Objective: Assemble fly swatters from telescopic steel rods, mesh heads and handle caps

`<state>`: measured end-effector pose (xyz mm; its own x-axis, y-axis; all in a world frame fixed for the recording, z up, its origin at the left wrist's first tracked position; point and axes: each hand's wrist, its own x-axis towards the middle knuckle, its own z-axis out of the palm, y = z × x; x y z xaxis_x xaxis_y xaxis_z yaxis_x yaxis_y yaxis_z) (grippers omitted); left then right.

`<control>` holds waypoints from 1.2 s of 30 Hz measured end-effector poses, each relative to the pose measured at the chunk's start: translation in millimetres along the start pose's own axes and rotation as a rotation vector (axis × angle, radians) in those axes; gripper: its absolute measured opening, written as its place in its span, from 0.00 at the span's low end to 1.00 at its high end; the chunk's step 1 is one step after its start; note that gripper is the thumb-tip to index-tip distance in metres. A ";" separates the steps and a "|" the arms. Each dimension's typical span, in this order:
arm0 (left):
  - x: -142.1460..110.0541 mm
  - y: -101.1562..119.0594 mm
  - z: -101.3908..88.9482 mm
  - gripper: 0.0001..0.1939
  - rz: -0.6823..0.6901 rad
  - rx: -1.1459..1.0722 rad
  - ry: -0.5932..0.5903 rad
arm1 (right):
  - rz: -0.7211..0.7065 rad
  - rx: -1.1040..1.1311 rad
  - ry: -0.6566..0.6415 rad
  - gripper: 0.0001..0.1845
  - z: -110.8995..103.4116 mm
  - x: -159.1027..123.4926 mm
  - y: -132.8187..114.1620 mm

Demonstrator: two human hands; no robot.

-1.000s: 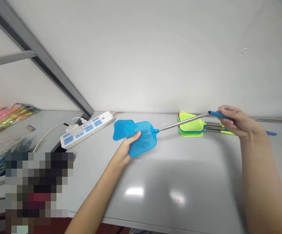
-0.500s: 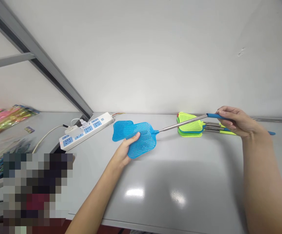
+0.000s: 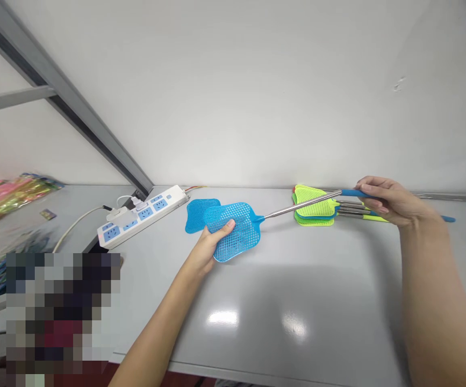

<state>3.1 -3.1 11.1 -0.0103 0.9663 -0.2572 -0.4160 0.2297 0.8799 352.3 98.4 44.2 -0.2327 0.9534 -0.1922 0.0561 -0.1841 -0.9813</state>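
A blue fly swatter (image 3: pixel 241 236) with a metal rod is held above the table between both hands. My left hand (image 3: pixel 212 244) grips its mesh head, thumb on top and fingers underneath. My right hand (image 3: pixel 392 201) pinches the blue handle at the other end. Another blue swatter head (image 3: pixel 200 215) lies on the table behind the held one, partly covered by it. Beyond the held rod, a stack of yellow-green and blue fly swatters (image 3: pixel 315 221) lies with handles pointing right, partly hidden by my right hand.
A white power strip (image 3: pixel 146 215) with plugs and a cord lies at the left back of the grey table (image 3: pixel 297 301). Colourful plastic packages (image 3: pixel 19 193) lie farther left. A grey metal post (image 3: pixel 83 113) slants in front of the white wall, and a blurred-out patch covers the lower left.
The held fly swatter's head and my left hand have shifted very slightly to the right. My right hand stays nearly still on the handle.
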 end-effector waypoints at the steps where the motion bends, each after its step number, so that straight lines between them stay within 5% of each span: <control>1: 0.1 0.3 -1.1 0.20 0.002 0.018 0.000 | 0.009 -0.038 -0.003 0.07 0.3 -0.2 0.1; 11: -0.3 -5.7 1.4 0.20 -0.052 0.107 -0.027 | 0.113 -0.279 -0.305 0.14 34.0 8.9 2.1; 36: 4.8 -25.6 3.2 0.23 -0.048 0.088 0.057 | 0.164 -0.234 -0.305 0.14 65.3 21.2 15.5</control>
<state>16.6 -4.0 -11.4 -0.0446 0.9464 -0.3199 -0.3358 0.2873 0.8970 284.8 100.2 24.2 -0.4773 0.7949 -0.3747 0.3272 -0.2350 -0.9153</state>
